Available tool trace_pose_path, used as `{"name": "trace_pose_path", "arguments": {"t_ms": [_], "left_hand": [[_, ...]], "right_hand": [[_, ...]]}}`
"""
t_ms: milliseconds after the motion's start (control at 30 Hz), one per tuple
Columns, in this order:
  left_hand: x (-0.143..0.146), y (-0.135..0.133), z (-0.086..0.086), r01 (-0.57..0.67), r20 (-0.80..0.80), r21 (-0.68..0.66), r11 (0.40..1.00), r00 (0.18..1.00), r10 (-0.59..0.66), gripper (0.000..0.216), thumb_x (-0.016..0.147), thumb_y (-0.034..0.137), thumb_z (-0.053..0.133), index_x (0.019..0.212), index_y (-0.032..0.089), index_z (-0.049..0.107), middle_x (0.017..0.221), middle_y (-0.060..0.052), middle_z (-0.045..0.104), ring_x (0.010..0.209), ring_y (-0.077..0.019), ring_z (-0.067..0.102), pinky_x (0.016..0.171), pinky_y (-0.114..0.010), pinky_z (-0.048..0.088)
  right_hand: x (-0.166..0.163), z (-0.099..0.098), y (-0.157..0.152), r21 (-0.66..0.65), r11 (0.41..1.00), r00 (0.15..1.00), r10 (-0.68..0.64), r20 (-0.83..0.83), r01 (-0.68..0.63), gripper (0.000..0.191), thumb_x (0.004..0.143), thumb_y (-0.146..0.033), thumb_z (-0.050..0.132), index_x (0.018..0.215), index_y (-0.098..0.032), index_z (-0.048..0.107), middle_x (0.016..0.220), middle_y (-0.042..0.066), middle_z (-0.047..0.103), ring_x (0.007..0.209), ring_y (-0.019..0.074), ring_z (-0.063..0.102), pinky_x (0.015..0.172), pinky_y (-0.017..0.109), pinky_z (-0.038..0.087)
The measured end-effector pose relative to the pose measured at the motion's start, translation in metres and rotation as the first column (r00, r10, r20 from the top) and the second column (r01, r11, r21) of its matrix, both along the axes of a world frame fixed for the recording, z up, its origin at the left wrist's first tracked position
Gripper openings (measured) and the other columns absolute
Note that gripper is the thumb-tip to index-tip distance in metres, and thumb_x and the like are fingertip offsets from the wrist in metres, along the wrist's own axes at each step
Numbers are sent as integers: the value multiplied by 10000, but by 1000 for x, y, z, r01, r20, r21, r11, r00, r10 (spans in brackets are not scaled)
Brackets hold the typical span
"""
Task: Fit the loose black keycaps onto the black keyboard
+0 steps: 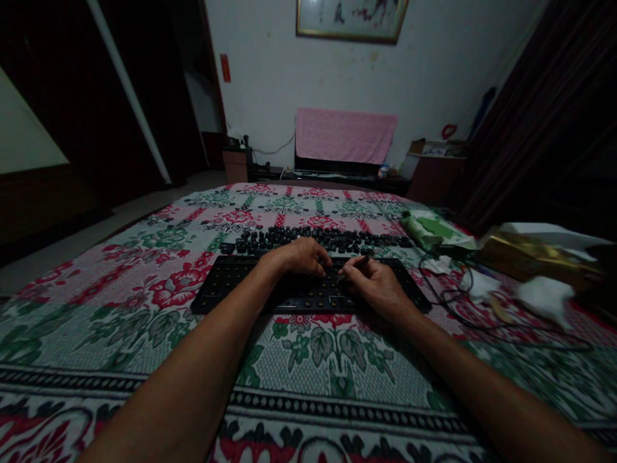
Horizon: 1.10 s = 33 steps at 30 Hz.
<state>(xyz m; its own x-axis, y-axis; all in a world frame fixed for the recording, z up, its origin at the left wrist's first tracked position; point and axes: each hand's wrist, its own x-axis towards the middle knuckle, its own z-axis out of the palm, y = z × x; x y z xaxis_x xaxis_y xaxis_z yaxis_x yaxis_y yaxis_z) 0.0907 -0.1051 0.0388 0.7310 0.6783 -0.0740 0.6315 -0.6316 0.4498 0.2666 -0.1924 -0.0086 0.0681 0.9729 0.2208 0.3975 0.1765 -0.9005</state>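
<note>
A black keyboard (226, 286) without its keycaps lies flat on the patterned cloth, its small round key posts showing. My left hand (303, 256) reaches over the middle of the keyboard with fingers curled down onto it. Whatever may be between those fingertips is hidden. Just to the right, my right hand (373, 281) pinches a thin dark stick-like tool (360, 261), tilted with its lower end close to the key posts. Its exact kind is too dim to tell. Many loose black keycaps (337, 240) lie heaped in a long row behind the keyboard.
The flowered cloth (164, 321) covers the wide surface. To the right lie a black cable (463, 315), crumpled white tissues (544, 297), a green tissue pack (434, 228) and a gold box (535, 257). A pink towel (344, 135) hangs at the far wall.
</note>
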Motion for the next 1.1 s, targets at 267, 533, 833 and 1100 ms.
{"name": "trace_pose_path", "arguments": {"t_ms": [267, 533, 833, 1100], "left_hand": [[5, -4, -1, 54, -150, 135, 989, 988, -34, 335, 659, 203, 610, 986, 228, 680, 893, 15, 679, 756, -119, 587, 620, -177, 395], [10, -9, 3, 53, -237, 220, 974, 971, 1, 303, 659, 197, 588, 948, 216, 678, 884, -2, 684, 777, -137, 596, 641, -186, 419], [7, -10, 5, 27, -197, 197, 980, 980, 12, 238, 639, 227, 587, 852, 182, 684, 752, -23, 667, 686, -147, 576, 565, -205, 383], [0, -5, 1, -24, -46, 197, 980, 998, 34, 213, 654, 235, 515, 760, 162, 684, 675, -11, 645, 609, -121, 544, 536, -197, 362]], "right_hand": [[-1, -1, 1, 16, 999, 998, 32, -54, -31, 254, 756, -418, 560, 801, -169, 545, 677, -1, 561, 571, 115, 513, 524, 231, 418], [0, -2, 2, 34, 999, 999, 17, -32, -15, 240, 752, -408, 553, 796, -172, 562, 670, -9, 569, 545, 106, 495, 505, 223, 396], [-1, 0, 0, 38, 999, 1000, 10, 4, -10, 240, 763, -402, 545, 809, -167, 567, 669, -9, 561, 569, 109, 505, 518, 213, 410], [-2, 0, -6, 121, 991, 989, 38, 145, -56, 211, 787, -368, 536, 827, -169, 597, 703, 1, 595, 635, 122, 543, 570, 211, 414]]}}
